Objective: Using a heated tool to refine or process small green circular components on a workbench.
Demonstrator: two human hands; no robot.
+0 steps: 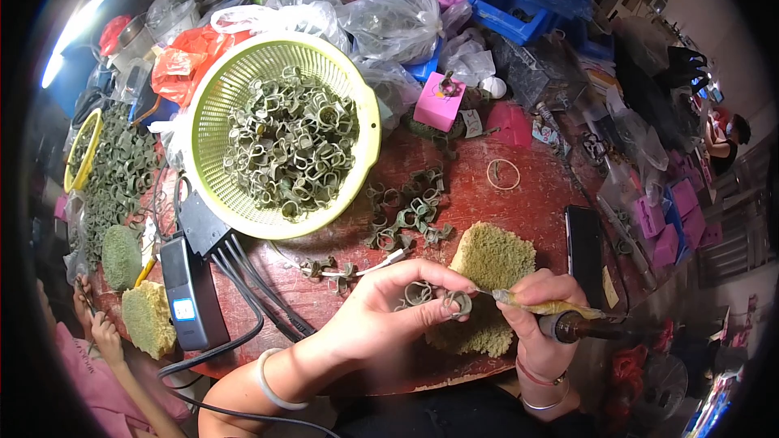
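My left hand (395, 304) holds a few green wax ring pieces (456, 304) between thumb and fingers. In my right hand (541, 310) is a thin-tipped tool with a yellowish wrapped handle (548, 304), its tip close to my left index fingertip. A dark round-ended object (566, 327) lies against the right palm. Beneath both hands sits a worn yellow-green sponge (496, 258). Farther left stands a yellow-green plastic basket (372, 140) full of similar ring pieces (292, 146). More green pieces (417, 213) lie loose on the red table between basket and sponge.
A power bank (192, 298) and black cables (243, 292) lie at left, a phone (583, 249) at right. A pink block (438, 100) bears one ring. Plastic bags (389, 21) and blue bins (511, 9) line the back. Another person's hands (100, 322) are at far left.
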